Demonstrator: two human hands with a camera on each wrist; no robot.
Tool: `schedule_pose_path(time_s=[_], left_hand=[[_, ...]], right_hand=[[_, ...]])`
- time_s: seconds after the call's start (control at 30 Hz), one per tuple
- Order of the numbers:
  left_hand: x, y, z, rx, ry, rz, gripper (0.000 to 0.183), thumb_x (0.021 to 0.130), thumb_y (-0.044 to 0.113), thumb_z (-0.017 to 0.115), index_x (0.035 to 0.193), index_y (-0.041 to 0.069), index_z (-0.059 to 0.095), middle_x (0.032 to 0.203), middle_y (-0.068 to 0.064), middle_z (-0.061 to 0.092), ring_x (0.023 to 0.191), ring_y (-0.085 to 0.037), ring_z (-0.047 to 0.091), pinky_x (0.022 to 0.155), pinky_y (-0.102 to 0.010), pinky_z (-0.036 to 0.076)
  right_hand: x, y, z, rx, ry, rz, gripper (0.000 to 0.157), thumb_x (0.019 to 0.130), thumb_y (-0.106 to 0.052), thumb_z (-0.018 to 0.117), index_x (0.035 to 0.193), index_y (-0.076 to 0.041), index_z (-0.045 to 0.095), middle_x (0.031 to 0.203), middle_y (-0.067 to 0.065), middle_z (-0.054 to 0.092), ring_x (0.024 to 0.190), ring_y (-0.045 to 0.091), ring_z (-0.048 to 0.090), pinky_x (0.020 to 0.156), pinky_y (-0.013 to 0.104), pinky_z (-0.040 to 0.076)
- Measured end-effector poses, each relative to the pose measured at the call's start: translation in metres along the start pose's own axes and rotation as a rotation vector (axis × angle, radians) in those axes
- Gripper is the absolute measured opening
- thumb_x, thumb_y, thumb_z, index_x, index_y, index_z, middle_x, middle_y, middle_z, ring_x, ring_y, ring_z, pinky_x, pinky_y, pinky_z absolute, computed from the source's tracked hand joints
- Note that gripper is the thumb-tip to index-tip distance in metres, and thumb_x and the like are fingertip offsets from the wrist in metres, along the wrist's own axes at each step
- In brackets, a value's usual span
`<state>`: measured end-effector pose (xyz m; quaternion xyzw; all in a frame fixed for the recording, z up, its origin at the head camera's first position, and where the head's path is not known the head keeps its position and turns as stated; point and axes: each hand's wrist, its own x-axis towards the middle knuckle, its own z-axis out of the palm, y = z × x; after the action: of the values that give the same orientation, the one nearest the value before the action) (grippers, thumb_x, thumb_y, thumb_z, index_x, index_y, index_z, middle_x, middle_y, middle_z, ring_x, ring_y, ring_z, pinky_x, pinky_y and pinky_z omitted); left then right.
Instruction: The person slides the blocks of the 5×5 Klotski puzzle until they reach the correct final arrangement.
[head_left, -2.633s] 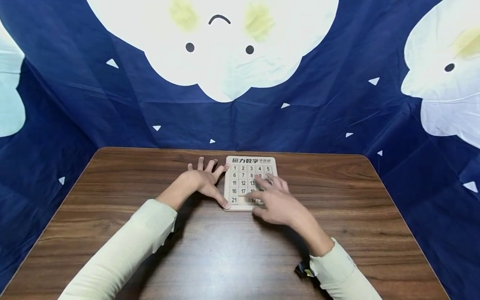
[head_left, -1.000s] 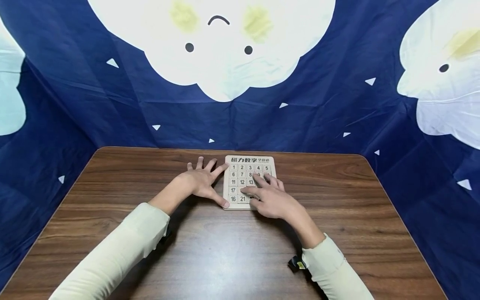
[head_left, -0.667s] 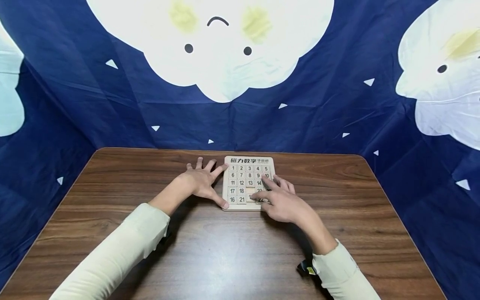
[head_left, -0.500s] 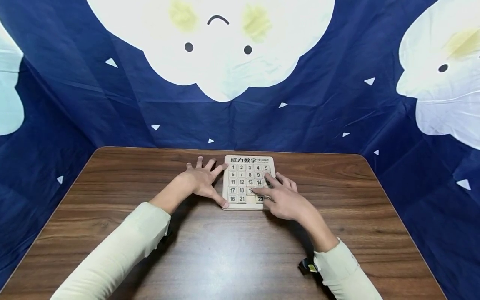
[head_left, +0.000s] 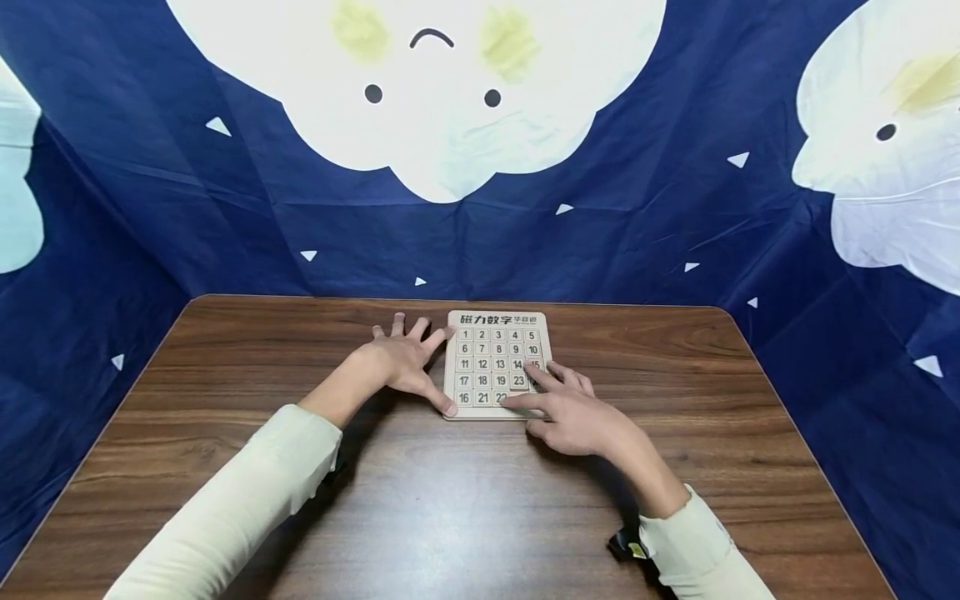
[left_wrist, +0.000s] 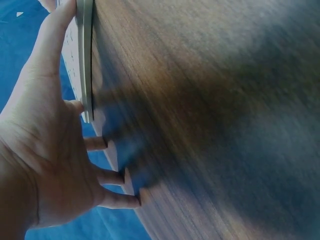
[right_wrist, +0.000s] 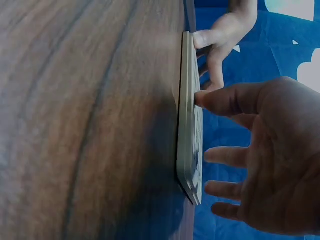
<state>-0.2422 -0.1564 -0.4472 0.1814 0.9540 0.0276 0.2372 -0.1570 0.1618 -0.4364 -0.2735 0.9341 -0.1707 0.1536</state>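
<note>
A pale number sliding puzzle (head_left: pixel 487 413) lies on the table, its tiles printed with black numbers. My left hand (head_left: pixel 405 362) is spread beside it, with thumb and index finger touching the board's left edge; the left wrist view shows the other fingertips of that hand (left_wrist: pixel 55 145) on the tabletop. From the right, my right hand (head_left: pixel 573 412) reaches over the board. Its index fingertip touches tile 22 (head_left: pixel 498 398) in the bottom row. Tile 23 (head_left: pixel 518 381) sits just above and to the right. The right fingers cover part of the lower right tiles.
The puzzle rests near the far edge of a brown wood-grain table (head_left: pixel 442 508). Behind it hangs a dark blue cloth (head_left: pixel 360 225) with white clouds and small triangles. A small black device (head_left: pixel 625 546) sits at the right cuff.
Tile 19 has gone up into the fourth row, and tile 22 has slid left into the spot below it. Earlier, tiles 16, 17, 18 and 21 shifted too. The left hand stays put.
</note>
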Motion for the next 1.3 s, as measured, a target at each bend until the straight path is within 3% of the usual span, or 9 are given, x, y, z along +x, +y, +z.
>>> schedule_pose_path(time_s=[0.33,0.53,0.77,1.0,1.2,1.3], left_hand=[[-0.001,0.0,-0.001,-0.017,-0.007,-0.006,0.154,0.065,0.1,0.081,0.183,0.036,0.005,0.188,-0.024,0.011,0.168,-0.07,-0.006,0.128,-0.093,0.009],[-0.002,-0.001,-0.002,-0.019,-0.013,-0.011,0.154,0.066,0.099,0.081,0.183,0.036,0.004,0.188,-0.024,0.008,0.168,-0.07,-0.008,0.128,-0.093,0.009],[0.0,0.001,-0.001,-0.021,-0.014,-0.005,0.155,0.065,0.099,0.082,0.183,0.035,0.005,0.188,-0.025,0.01,0.167,-0.072,-0.006,0.128,-0.093,0.008],[-0.001,0.003,-0.001,-0.021,-0.017,-0.01,0.154,0.066,0.099,0.081,0.183,0.035,0.004,0.188,-0.025,0.009,0.168,-0.07,-0.006,0.128,-0.093,0.008],[-0.001,0.003,-0.001,-0.028,-0.02,-0.013,0.154,0.066,0.098,0.082,0.183,0.036,0.004,0.188,-0.025,0.008,0.169,-0.07,-0.007,0.129,-0.092,0.008],[-0.001,0.002,-0.001,-0.026,-0.02,-0.013,0.155,0.066,0.099,0.082,0.183,0.035,0.004,0.188,-0.025,0.008,0.168,-0.07,-0.007,0.128,-0.093,0.008]], right_hand=[[0.003,0.015,-0.012,0.027,0.098,0.058,0.048,0.108,-0.023,0.061,0.155,-0.031,0.071,0.186,0.023,0.029,0.17,0.061,0.023,0.13,0.086,0.02],[0.007,0.018,-0.008,0.021,0.065,0.051,0.052,0.108,-0.023,0.06,0.158,-0.034,0.067,0.187,0.023,0.026,0.17,0.061,0.022,0.13,0.085,0.02],[0.001,0.011,-0.008,0.013,0.053,0.025,0.035,0.108,-0.023,0.065,0.138,-0.031,0.082,0.184,0.02,0.034,0.17,0.059,0.026,0.131,0.084,0.021],[0.018,0.002,-0.004,0.005,0.067,0.005,0.048,0.11,-0.026,0.057,0.156,-0.034,0.069,0.188,0.019,0.025,0.171,0.06,0.021,0.134,0.081,0.018],[0.014,0.009,-0.008,-0.03,0.084,0.083,0.043,0.11,-0.023,0.053,0.145,-0.029,0.079,0.186,0.021,0.029,0.171,0.058,0.02,0.134,0.079,0.017],[0.017,0.004,-0.009,-0.032,0.099,0.058,0.042,0.11,-0.022,0.055,0.144,-0.027,0.079,0.186,0.021,0.03,0.171,0.058,0.021,0.134,0.079,0.018]])
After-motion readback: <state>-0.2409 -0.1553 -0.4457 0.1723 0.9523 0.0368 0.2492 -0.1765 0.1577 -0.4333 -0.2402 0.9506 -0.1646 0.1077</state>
